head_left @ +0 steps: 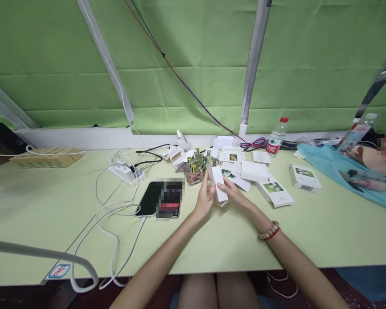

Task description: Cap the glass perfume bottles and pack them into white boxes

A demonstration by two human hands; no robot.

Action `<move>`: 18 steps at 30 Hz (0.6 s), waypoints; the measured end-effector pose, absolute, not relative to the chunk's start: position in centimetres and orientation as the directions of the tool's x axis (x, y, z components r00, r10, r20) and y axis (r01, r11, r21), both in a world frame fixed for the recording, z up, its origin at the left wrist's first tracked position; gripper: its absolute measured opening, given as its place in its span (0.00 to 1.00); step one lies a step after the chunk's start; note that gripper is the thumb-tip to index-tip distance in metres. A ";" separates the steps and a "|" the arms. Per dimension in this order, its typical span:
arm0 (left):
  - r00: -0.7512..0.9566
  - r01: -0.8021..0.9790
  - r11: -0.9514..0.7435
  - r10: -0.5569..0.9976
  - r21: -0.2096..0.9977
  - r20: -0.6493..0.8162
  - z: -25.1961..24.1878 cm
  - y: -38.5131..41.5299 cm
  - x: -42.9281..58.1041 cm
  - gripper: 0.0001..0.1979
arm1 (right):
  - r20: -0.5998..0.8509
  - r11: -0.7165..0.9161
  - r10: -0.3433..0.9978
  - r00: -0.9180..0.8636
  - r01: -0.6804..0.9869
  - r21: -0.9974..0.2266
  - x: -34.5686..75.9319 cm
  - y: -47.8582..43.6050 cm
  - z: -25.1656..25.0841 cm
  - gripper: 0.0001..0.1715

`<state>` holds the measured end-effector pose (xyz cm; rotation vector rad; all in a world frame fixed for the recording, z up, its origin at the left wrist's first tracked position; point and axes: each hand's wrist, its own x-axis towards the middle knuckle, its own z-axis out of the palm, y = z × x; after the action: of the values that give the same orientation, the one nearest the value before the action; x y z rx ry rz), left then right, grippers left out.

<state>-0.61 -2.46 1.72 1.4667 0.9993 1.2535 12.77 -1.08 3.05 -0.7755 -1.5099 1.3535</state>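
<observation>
A small white box [220,183] stands on edge between my two hands at the middle of the table. My left hand [206,196] is closed on its left side, and my right hand [232,191] grips it from the right with fingers against its face. Just behind the hands, several small glass bottles with gold caps [194,176] sit close together. White boxes and folded cartons are spread around them; one flat carton with a green picture [274,192] lies to the right of my right hand.
Two phones [151,198] and looped white cables lie left of my hands, near a power strip [124,171]. A red-capped water bottle [275,139] stands at the back right. Another white box [305,177] and a blue cloth [334,171] are farther right, beside another person's arm.
</observation>
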 end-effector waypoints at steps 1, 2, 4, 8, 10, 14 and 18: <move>0.157 0.019 -0.241 0.959 0.970 0.235 1.9 -2.6 -0.6 0.43 | 0.224 0.190 0.903 -0.366 -0.129 -0.973 12.7 -1.1 3.0 0.43; 0.163 0.029 -0.253 0.956 0.967 0.245 2.0 -2.6 -0.6 0.43 | 0.223 0.187 0.903 -0.367 -0.131 -0.974 12.7 -1.1 3.0 0.43; 0.169 0.046 -0.282 0.948 0.958 0.271 2.3 -2.7 -0.6 0.43 | 0.220 0.185 0.904 -0.366 -0.128 -0.974 12.7 -1.0 3.0 0.43; 0.181 0.047 -0.285 0.945 0.957 0.273 2.3 -2.5 -0.7 0.43 | 0.208 0.173 0.908 -0.362 -0.128 -0.977 12.7 -0.6 2.6 0.47; 0.187 0.072 -0.287 0.945 0.955 0.270 2.1 -2.2 -0.9 0.44 | 0.195 0.151 0.907 -0.373 -0.145 -0.978 12.7 -0.5 2.5 0.51; 0.152 0.304 -0.415 0.910 0.858 0.386 1.7 -1.7 -1.4 0.44 | 0.179 0.118 0.911 -0.373 -0.180 -0.977 12.2 -0.6 2.7 0.49; 0.177 0.558 -0.413 0.907 0.720 0.382 2.2 -1.6 -2.2 0.38 | 0.144 0.090 0.949 -0.282 -0.198 -0.976 11.7 -0.7 3.1 0.46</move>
<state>-2.21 -1.61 2.17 2.0421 1.3787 1.1229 11.69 -0.68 3.09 -0.8281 -1.3341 1.4118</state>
